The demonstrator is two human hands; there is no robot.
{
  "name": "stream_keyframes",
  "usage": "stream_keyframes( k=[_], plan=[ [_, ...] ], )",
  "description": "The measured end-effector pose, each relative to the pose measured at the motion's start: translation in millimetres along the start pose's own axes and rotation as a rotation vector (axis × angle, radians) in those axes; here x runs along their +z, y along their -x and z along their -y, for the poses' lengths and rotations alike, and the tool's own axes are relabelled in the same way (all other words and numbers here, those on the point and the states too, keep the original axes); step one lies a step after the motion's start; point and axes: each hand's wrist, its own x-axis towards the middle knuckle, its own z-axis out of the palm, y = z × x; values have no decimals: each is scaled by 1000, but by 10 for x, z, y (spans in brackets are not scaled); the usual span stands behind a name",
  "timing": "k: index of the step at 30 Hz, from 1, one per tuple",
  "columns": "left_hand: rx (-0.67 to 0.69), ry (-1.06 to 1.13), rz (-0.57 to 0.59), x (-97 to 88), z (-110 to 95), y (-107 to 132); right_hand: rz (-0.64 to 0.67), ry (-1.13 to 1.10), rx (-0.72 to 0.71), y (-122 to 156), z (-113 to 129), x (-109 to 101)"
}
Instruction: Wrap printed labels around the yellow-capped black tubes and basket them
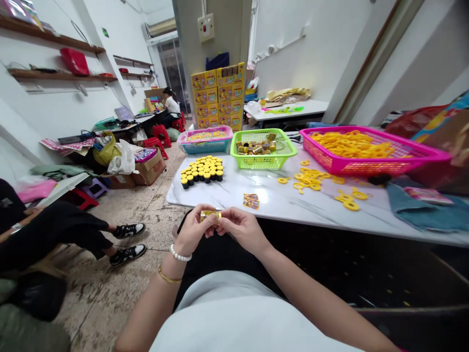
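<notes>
My left hand (193,229) and my right hand (242,228) meet in front of the table's near edge. Between their fingertips lies a small bottle (209,213), gold-coloured with a yellow end at the right. Both hands are closed on it, and the fingers hide part of its body. Just beyond, a few small printed labels (251,201) rest on the white table (234,188). Several black bottles with yellow caps (201,170) stand grouped at the table's left. Loose yellow ring-shaped pieces (309,179) are scattered to the right.
A green basket (264,162) holds more small bottles, and a pink basket (340,164) holds yellow pieces. A teal basket (205,142) stands at the back left. Stacked yellow boxes (219,98) are behind. A seated person's legs (80,225) are at left.
</notes>
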Motion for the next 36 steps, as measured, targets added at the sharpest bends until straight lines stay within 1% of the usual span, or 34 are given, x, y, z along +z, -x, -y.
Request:
stream_keyframes(
  k=[2,4,7,9,10,12,14,17,19,21,23,25,28,30,33,36],
  plan=[
    [-79,106,65,-54,77,-37,16,24,6,-18,-16,-53],
    [-147,175,77,-75,161,-43,16,53,-31,-20,-35,-114],
    [-219,229,67,-36,281,5,69,96,-108,-7,-61,-165],
    [-239,311,102,11,336,50,124,90,-151,7,-75,-159],
    [-246,366,127,32,354,68,128,76,-178,16,-81,-148],
    [-260,470,161,55,381,86,80,50,-238,35,-90,-120],
    [-289,526,170,58,404,84,16,54,-285,58,-92,-99],
    [-321,552,155,49,436,68,-42,129,-327,88,-75,-92],
    [-320,556,152,49,447,65,-41,215,-344,100,-52,-96],
    [-315,554,160,54,446,71,-2,298,-339,102,-34,-97],
    [-321,553,165,56,443,76,15,330,-332,91,-44,-88],
    [-330,553,141,48,449,71,-33,320,-341,74,-90,-72],
    [-338,533,64,25,487,42,-124,325,-332,47,-198,-51],
    [-337,510,19,18,520,19,-137,367,-282,39,-256,-48],
    [-311,486,-11,32,560,-2,-130,450,-203,59,-285,-48],
    [-289,492,-35,49,583,-11,-155,501,-201,107,-278,-28]
  ],
)
